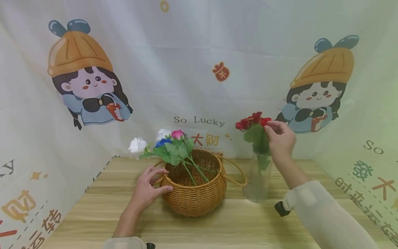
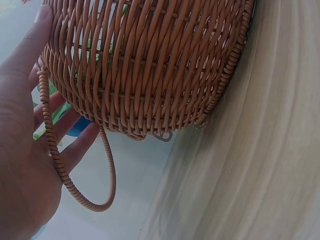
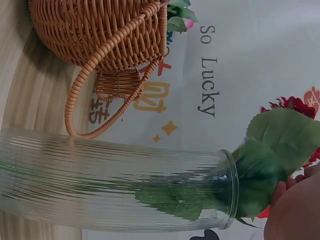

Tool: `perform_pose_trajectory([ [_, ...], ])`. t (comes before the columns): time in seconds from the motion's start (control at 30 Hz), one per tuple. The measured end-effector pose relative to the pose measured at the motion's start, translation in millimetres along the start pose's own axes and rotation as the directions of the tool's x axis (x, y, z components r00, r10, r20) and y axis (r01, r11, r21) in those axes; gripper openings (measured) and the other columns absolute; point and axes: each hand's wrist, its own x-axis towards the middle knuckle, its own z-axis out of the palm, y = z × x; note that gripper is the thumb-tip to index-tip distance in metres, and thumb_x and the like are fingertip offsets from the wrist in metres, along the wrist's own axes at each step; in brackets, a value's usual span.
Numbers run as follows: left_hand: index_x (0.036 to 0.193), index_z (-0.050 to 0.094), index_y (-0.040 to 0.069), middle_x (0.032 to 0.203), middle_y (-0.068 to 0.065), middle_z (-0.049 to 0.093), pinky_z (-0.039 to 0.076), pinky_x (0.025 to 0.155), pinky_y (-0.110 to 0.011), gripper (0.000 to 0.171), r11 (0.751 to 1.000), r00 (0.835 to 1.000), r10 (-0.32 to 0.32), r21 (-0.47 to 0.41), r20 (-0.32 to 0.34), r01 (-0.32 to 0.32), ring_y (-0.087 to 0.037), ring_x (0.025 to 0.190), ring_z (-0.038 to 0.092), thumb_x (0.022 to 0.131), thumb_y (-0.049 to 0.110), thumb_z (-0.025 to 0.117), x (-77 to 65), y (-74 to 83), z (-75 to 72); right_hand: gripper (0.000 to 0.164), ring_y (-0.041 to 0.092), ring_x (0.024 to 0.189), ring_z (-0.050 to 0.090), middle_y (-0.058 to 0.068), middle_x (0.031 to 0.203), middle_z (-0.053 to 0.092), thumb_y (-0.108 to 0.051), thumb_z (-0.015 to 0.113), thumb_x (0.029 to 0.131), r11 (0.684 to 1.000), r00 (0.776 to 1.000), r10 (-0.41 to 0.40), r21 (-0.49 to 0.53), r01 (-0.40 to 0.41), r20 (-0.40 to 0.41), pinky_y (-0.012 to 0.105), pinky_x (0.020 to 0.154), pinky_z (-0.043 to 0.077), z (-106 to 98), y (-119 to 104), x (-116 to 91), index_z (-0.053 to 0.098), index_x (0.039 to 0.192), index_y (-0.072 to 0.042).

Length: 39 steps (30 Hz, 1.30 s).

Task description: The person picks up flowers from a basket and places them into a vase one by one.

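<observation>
Plainly, red flowers (image 1: 248, 122) point up, their vase (image 1: 255, 188) upright.

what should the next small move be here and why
Probably the right hand should loosen its grip on the red flowers: their stems already run well down inside the upright glass vase and their leaves crowd its mouth, so they would likely stay put. That would free this hand for the flowers leaning in the basket.
</observation>
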Motion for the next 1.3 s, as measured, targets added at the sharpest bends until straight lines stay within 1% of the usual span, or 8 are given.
perform_pose_trajectory([
  [0.13, 0.113, 0.067, 0.01, 0.11, -0.009, 0.054, 0.048, 0.1, -0.042, 0.051, 1.0, 1.0, 0.0, -0.002, -0.002, 0.0, -0.032, 0.118, 0.051, 0.068, 0.021, 0.089, 0.1, 1.1, -0.1, 0.022, 0.009, 0.085, 0.059, 0.001, 0.093, 0.066, -0.016, 0.069, 0.092, 1.0, 1.0, -0.011, 0.0, 0.011, -0.009, 0.014, 0.071, 0.056, 0, 0, -2, 0.069, 0.108, -0.002],
  [0.27, 0.114, 0.066, 0.005, 0.11, -0.011, 0.053, 0.048, 0.1, -0.041, 0.052, 1.0, 1.0, -0.011, -0.005, 0.0, 0.011, -0.033, 0.119, 0.05, 0.068, 0.014, 0.089, -0.3, 6.6, 0.1, 0.022, 0.01, 0.084, 0.059, 0.001, 0.093, 0.066, -0.015, 0.069, 0.092, 1.0, 1.0, -0.015, 0.015, 0.015, -0.008, 0.014, 0.07, 0.056, 0, 1, -5, 0.069, 0.108, -0.001],
  [0.43, 0.112, 0.065, -0.001, 0.109, -0.016, 0.053, 0.047, 0.1, -0.049, 0.049, 1.0, 1.0, -0.009, -0.01, 0.003, 0.009, -0.039, 0.117, 0.05, 0.069, 0.006, 0.087, -4.7, 30.4, -2.4, 0.022, 0.011, 0.084, 0.06, 0.004, 0.095, 0.067, -0.014, 0.069, 0.092, 0.999, 1.0, -0.016, 0.042, 0.016, 0.0, 0.014, 0.071, 0.055, 1, 2, -11, 0.068, 0.109, 0.0],
  [0.5, 0.112, 0.065, -0.002, 0.108, -0.017, 0.053, 0.047, 0.099, -0.049, 0.048, 1.0, 1.0, -0.013, -0.005, 0.007, 0.013, -0.039, 0.117, 0.051, 0.069, 0.006, 0.087, -6.2, 38.9, -3.6, 0.022, 0.011, 0.083, 0.06, 0.005, 0.096, 0.068, -0.013, 0.069, 0.092, 0.999, 1.0, -0.016, 0.051, 0.016, -0.003, 0.014, 0.07, 0.055, 1, 3, -13, 0.068, 0.109, 0.0],
  [0.6, 0.112, 0.065, -0.001, 0.108, -0.016, 0.053, 0.048, 0.1, -0.047, 0.049, 1.0, 1.0, -0.022, 0.005, 0.01, 0.022, -0.039, 0.117, 0.051, 0.069, 0.007, 0.087, -7.0, 43.1, -4.4, 0.021, 0.01, 0.08, 0.061, 0.006, 0.096, 0.069, -0.012, 0.069, 0.091, 0.997, 1.0, -0.021, 0.068, 0.021, -0.006, 0.014, 0.068, 0.055, 2, 6, -16, 0.068, 0.107, 0.002],
  [0.87, 0.112, 0.066, 0.0, 0.109, -0.015, 0.053, 0.048, 0.099, -0.047, 0.048, 1.0, 1.0, -0.008, 0.001, 0.008, 0.008, -0.037, 0.118, 0.05, 0.07, 0.008, 0.087, -7.1, 41.9, -4.6, 0.021, 0.01, 0.079, 0.061, 0.001, 0.092, 0.068, -0.01, 0.07, 0.091, 0.994, 1.0, -0.013, 0.11, 0.013, -0.001, 0.015, 0.064, 0.056, 5, 10, -26, 0.067, 0.107, 0.003],
  [1.07, 0.111, 0.066, 0.003, 0.108, -0.015, 0.054, 0.048, 0.1, -0.048, 0.047, 1.0, 1.0, -0.007, 0.001, 0.008, 0.007, -0.038, 0.118, 0.05, 0.07, 0.009, 0.087, -7.2, 41.1, -4.3, 0.018, 0.007, 0.072, 0.061, 0.011, 0.094, 0.07, -0.005, 0.068, 0.09, 0.985, 0.999, -0.039, 0.167, 0.039, -0.001, 0.017, 0.059, 0.056, 12, 13, -34, 0.067, 0.104, 0.007],
  [1.3, 0.112, 0.066, 0.0, 0.109, -0.017, 0.054, 0.047, 0.1, -0.05, 0.049, 1.0, 1.0, -0.014, 0.008, 0.006, 0.014, -0.039, 0.118, 0.05, 0.069, 0.009, 0.087, -7.0, 42.1, -4.8, 0.018, 0.005, 0.072, 0.061, 0.016, 0.096, 0.068, -0.007, 0.069, 0.09, 0.992, 0.997, -0.047, 0.118, 0.04, 0.058, 0.015, 0.062, 0.056, 18, 15, -46, 0.066, 0.103, 0.005],
])
